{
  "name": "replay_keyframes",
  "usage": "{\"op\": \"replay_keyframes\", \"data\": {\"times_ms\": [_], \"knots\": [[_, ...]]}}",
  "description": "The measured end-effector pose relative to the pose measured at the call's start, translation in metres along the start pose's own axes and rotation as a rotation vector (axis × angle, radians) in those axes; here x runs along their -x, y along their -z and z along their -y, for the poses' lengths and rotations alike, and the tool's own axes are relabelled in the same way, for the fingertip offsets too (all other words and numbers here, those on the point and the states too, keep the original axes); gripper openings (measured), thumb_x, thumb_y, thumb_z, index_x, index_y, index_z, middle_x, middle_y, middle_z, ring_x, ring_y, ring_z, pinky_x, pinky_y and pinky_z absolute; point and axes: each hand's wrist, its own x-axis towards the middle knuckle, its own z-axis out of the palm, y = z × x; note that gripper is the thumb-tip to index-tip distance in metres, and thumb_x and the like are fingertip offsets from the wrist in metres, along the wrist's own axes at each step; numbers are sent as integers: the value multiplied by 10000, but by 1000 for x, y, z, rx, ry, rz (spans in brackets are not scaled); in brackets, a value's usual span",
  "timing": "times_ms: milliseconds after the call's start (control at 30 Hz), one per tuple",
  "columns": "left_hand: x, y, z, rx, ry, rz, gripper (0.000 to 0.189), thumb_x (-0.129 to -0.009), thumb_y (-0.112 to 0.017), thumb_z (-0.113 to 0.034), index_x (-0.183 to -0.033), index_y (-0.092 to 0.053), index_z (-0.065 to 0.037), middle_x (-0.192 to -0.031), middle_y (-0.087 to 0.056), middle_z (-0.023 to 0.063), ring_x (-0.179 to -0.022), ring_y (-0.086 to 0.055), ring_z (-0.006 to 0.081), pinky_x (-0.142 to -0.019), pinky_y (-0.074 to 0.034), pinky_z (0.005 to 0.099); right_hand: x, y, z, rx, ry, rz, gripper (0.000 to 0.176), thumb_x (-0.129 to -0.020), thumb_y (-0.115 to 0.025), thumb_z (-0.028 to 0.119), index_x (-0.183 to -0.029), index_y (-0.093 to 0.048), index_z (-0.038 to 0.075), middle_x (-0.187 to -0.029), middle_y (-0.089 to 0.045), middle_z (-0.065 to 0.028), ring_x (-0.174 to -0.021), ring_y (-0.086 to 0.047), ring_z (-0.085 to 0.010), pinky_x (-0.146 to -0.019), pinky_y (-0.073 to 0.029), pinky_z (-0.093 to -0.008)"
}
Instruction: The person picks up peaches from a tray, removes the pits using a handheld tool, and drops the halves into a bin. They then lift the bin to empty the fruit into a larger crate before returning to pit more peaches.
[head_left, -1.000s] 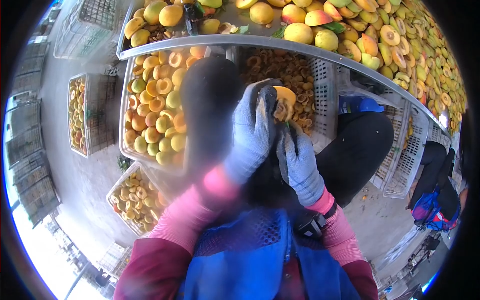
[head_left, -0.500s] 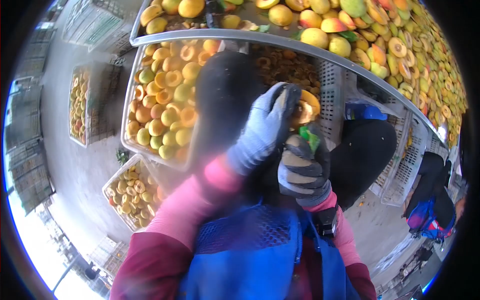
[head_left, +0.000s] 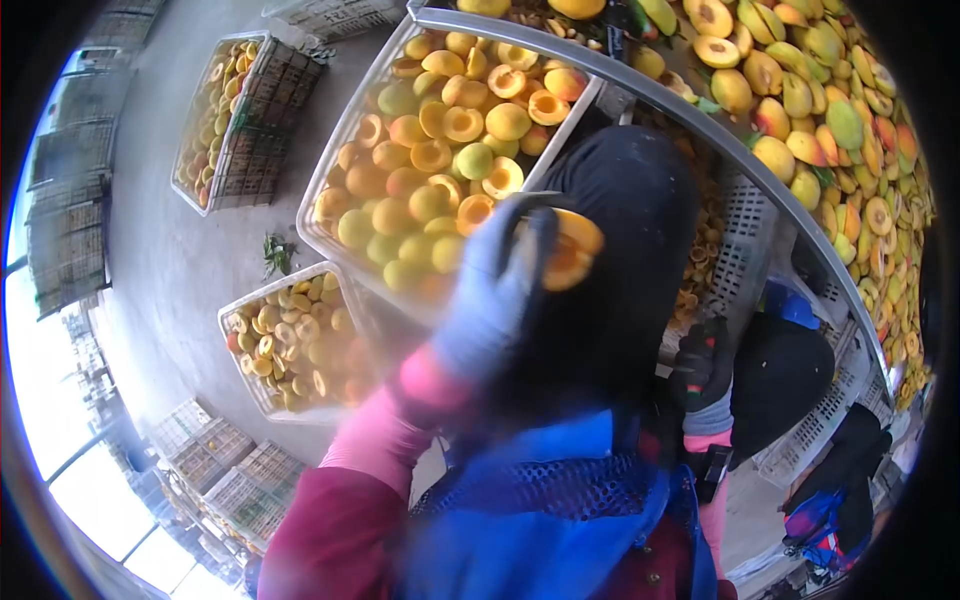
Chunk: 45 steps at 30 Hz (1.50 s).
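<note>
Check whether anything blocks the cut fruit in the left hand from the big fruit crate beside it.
Nothing separate visibly stands between the cut fruit and the crate. The left hand itself covers the fruit's crate-facing side, and the crate's rim must be crossed; clearance above it can't be judged.

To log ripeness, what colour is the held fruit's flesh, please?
The held fruit's flesh is orange-yellow, clearest in the head view.

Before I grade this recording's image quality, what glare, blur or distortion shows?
Head view: wide-angle distortion bows the metal table edge, and the corners go black. Head view: glare washes out the lower left. Head view: haze veils part of the large crate; the left hand looks blurred.
</note>
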Motion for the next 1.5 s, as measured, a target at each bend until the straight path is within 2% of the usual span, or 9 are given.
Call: {"op": "replay_keyframes", "data": {"times_ms": [67,233,400,600,833,933,1033,1367,1500], "knots": [[6,10,30,312,761,104,221,-946,-475,-130,-1073,-582,16,-927,-603,118,-817,-575,198,-739,-467,293,-6,5,1,98,47,-52,291,-939,-488,414,-919,-560,133,-652,-428,37,-490,-386,-48,-411,-318,-203],[-2,-29,131,-178,651,-10,228,-886,-568,-230,-1011,-606,-43,-991,-627,168,-843,-609,321,-734,-480,387,-27,-6,-15,567,339,-340,318,-929,-504,434,-908,-577,126,-678,-510,9,-497,-454,-98,-427,-385,-231],[-90,-81,178,-370,386,-178,282,-831,-613,-305,-1024,-625,-100,-942,-623,160,-852,-603,369,-752,-487,439,-41,64,20,653,250,325,422,-992,-350,327,-1348,-413,110,-1332,-460,-75,-1233,-425,-224,-1064,-316,-372],[-107,-123,239,-570,258,229,420,-740,-674,-263,-1130,-556,-161,-1051,-580,101,-911,-586,301,-739,-480,432,-49,33,7,351,230,220,424,-1002,-337,264,-1377,-373,68,-1376,-435,-86,-1265,-411,-236,-1081,-317,-378],[-89,-111,229,-242,244,-143,328,-747,-623,-141,-1073,-589,-135,-998,-615,109,-927,-588,323,-801,-470,425,-51,21,12,2522,775,-81,404,-973,-381,182,-1334,-399,0,-1304,-483,-164,-1188,-484,-294,-1005,-385,-344],[-62,-94,191,-142,225,-215,386,-773,-609,-132,-1157,-572,-133,-967,-625,131,-911,-598,330,-771,-485,410,-49,17,3,1461,461,21,432,-979,-386,193,-1377,-348,29,-1357,-448,-132,-1229,-459,-252,-989,-417,-345],[-26,-84,173,-121,306,78,449,-773,-645,-227,-1200,-526,-155,-1004,-611,113,-910,-603,315,-749,-487,427,-49,11,9,2091,430,-5,451,-980,-393,220,-1381,-331,23,-1352,-455,-131,-1230,-457,-251,-994,-411,-330],[-87,-50,253,-422,225,-344,466,-762,-645,-233,-1206,-542,-133,-1021,-618,121,-886,-606,321,-747,-496,424,-45,65,24,1243,314,42,432,-1014,-297,240,-1399,-310,43,-1386,-412,-108,-1237,-433,-251,-1030,-373,-353],[-87,-87,287,-682,59,-24,559,-805,-598,-368,-1313,-470,-174,-1270,-512,80,-1178,-478,254,-1007,-308,453,-41,85,28,1129,309,66,413,-1012,-318,209,-1388,-318,40,-1370,-420,-115,-1225,-444,-243,-1016,-388,-347]]}}
